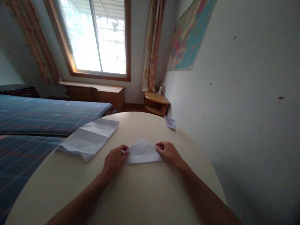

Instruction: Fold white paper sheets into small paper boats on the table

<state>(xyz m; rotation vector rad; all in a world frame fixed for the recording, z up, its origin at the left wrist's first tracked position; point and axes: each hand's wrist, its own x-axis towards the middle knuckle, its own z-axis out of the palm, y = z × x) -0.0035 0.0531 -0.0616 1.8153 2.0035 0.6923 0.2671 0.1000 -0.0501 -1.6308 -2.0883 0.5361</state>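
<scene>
A folded white paper (142,152) lies on the round beige table (145,190) in front of me. My left hand (114,160) pinches its left corner with the fingers curled. On the right edge, my right hand (169,152) grips the same paper, fingers bent over it. The paper rests flat on the table between both hands.
A larger creased white sheet (90,137) lies at the table's left edge. A small folded paper piece (170,122) sits at the far right by the wall. A bed with a plaid cover (42,115) is on the left; a corner shelf (156,103) stands under the window.
</scene>
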